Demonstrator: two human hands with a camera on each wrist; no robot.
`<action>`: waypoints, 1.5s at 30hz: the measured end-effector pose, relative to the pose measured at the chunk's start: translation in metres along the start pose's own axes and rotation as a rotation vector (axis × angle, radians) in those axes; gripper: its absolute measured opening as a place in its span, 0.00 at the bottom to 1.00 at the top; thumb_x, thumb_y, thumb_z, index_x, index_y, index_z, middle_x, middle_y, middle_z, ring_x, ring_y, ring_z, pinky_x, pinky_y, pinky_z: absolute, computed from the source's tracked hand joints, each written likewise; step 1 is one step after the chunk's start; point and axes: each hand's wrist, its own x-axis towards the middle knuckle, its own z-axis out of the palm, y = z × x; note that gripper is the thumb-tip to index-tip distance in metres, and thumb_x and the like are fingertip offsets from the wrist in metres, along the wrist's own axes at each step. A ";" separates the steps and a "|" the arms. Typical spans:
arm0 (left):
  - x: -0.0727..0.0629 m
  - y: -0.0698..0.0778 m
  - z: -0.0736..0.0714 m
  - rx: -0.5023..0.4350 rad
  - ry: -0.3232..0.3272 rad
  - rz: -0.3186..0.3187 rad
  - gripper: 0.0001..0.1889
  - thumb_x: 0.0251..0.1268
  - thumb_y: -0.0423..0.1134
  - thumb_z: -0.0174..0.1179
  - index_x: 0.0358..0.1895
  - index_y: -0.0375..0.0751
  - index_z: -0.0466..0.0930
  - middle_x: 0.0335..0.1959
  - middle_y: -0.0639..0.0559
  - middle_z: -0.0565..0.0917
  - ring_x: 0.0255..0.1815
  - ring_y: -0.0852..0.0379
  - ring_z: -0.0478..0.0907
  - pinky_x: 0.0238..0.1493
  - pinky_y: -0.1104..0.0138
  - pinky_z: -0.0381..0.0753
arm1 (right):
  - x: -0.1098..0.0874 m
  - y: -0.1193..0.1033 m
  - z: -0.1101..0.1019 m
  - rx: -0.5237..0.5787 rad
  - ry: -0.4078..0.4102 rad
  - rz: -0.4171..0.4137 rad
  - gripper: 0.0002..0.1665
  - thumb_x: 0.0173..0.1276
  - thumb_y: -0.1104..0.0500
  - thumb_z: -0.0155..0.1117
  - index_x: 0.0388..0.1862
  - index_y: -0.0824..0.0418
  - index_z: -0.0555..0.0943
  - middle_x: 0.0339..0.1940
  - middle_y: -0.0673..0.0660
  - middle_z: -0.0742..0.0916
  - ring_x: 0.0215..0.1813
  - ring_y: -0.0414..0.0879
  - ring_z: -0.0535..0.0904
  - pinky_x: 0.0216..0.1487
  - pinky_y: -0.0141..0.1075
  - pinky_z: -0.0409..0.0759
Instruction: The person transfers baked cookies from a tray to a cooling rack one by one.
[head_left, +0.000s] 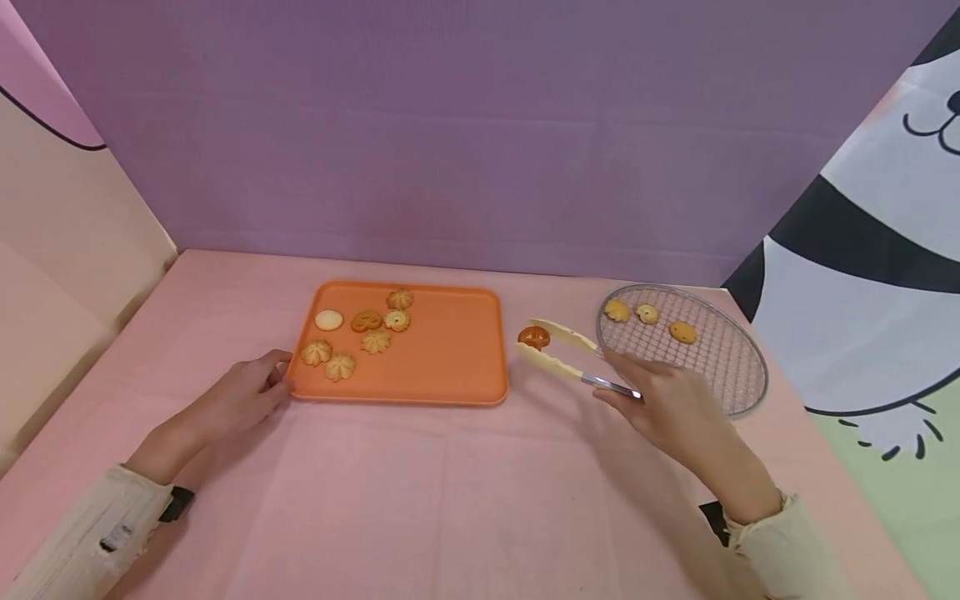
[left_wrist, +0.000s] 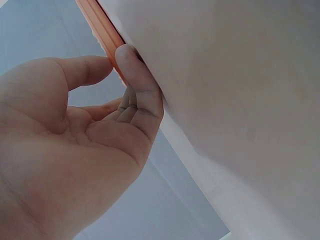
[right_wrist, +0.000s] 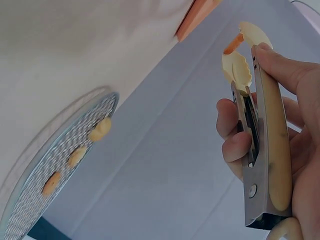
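My left hand (head_left: 242,390) is at the near left corner of an orange tray (head_left: 450,350), its thumb and finger pinching the rim (left_wrist: 107,37) in the left wrist view. Several cookies lie on the tray's left half, among them a pale round one (head_left: 328,320), a pretzel-shaped one (head_left: 367,322) and a ridged one (head_left: 340,367). My right hand (head_left: 678,412) grips metal tongs (right_wrist: 254,165) with cream scalloped tips. Between those tips a glossy brown pretzel-like cookie (head_left: 534,337) is held, just right of the tray and raised off the table in the right wrist view.
A round wire rack (head_left: 720,358) stands at the right, partly behind my right hand. On it are a ridged cookie (head_left: 617,311), a small ring-like cookie (head_left: 647,313) and an oval cookie (head_left: 682,332). A purple backdrop (head_left: 450,167) rises behind the pink tabletop (head_left: 420,492).
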 end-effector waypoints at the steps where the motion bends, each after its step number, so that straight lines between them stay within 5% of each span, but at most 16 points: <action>1: 0.000 0.000 0.000 -0.002 0.000 -0.001 0.23 0.73 0.32 0.54 0.65 0.21 0.65 0.27 0.51 0.79 0.27 0.59 0.74 0.29 0.67 0.72 | -0.001 0.002 -0.001 0.000 -0.007 0.009 0.31 0.57 0.49 0.76 0.58 0.61 0.83 0.41 0.60 0.90 0.31 0.54 0.86 0.28 0.48 0.80; 9: 0.001 0.000 0.000 0.002 -0.001 0.003 0.23 0.73 0.32 0.53 0.65 0.21 0.65 0.27 0.52 0.79 0.27 0.59 0.73 0.30 0.67 0.72 | -0.014 0.016 -0.012 -0.033 -0.069 0.073 0.34 0.53 0.53 0.79 0.59 0.62 0.81 0.37 0.61 0.90 0.29 0.52 0.85 0.30 0.49 0.81; 15: 0.000 -0.001 0.000 -0.008 0.002 0.001 0.23 0.73 0.32 0.54 0.65 0.21 0.65 0.27 0.52 0.79 0.26 0.59 0.73 0.28 0.68 0.72 | -0.025 0.032 -0.016 -0.071 -0.012 0.055 0.33 0.50 0.54 0.79 0.55 0.64 0.83 0.39 0.64 0.89 0.33 0.57 0.86 0.33 0.53 0.81; 24: 0.000 -0.002 0.000 -0.008 0.001 0.011 0.23 0.72 0.32 0.53 0.65 0.21 0.65 0.27 0.52 0.78 0.27 0.58 0.73 0.30 0.68 0.72 | -0.042 0.055 -0.019 -0.135 -0.073 0.191 0.34 0.51 0.52 0.80 0.57 0.64 0.83 0.28 0.65 0.87 0.16 0.44 0.68 0.16 0.40 0.64; 37: 0.000 0.001 0.001 -0.012 -0.010 -0.008 0.24 0.73 0.33 0.53 0.65 0.21 0.65 0.28 0.51 0.79 0.28 0.59 0.73 0.30 0.68 0.72 | -0.066 0.088 -0.020 -0.153 -0.139 0.313 0.33 0.55 0.50 0.78 0.55 0.68 0.82 0.18 0.64 0.84 0.16 0.47 0.70 0.19 0.51 0.71; 45: -0.001 0.001 0.000 -0.016 -0.010 -0.009 0.23 0.73 0.32 0.53 0.65 0.22 0.65 0.28 0.51 0.79 0.27 0.58 0.73 0.29 0.68 0.72 | -0.073 0.107 -0.021 -0.163 -0.153 0.380 0.34 0.58 0.49 0.76 0.57 0.71 0.81 0.13 0.62 0.79 0.14 0.50 0.67 0.14 0.44 0.64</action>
